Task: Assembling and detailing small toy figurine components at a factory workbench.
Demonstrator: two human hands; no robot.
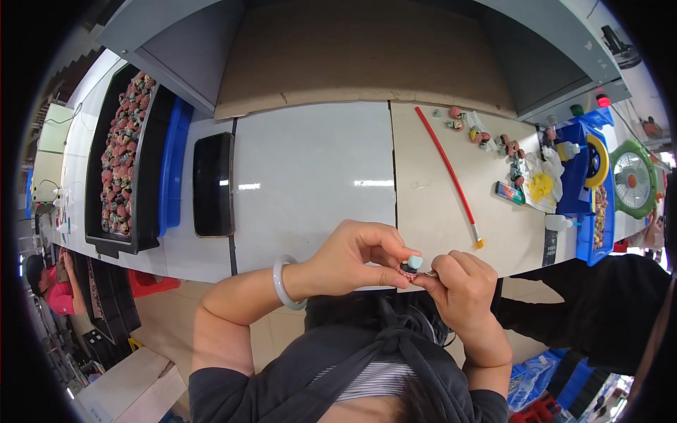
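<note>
Dark fabric of a knotted top (282, 377) lies nearest the camera, below the counter's (303, 176) near edge. Toward the counter's left end, a deep black tray (120, 244) holds a heap of small pink and grey-green figurines (121, 162), with a blue tray (175, 158) just beside it, then a smartphone (213, 185) lying flat.

Right of that, the left hand (356, 257) grasps a small figurine with a pale-green top (415, 261) between thumb and fingertips, about at the counter's near edge. The right hand (465, 285) is curled with its thumb close against the piece; the gap is too small and shadowed to tell whether that grip pinches the figurine or a slim tool.

For such close two-handed work, the left grip should probably stay light and low on the piece, leaving the pale top free, while the right thumb makes short, controlled moves. Working farther in over the counter would catch a dropped piece better than its edge does.

Farther right lie a red-handled paintbrush (448, 166), its bristles toward the near edge, loose figurines (511, 148) near the back edge, and a blue bin (572, 187) by the right end.
</note>
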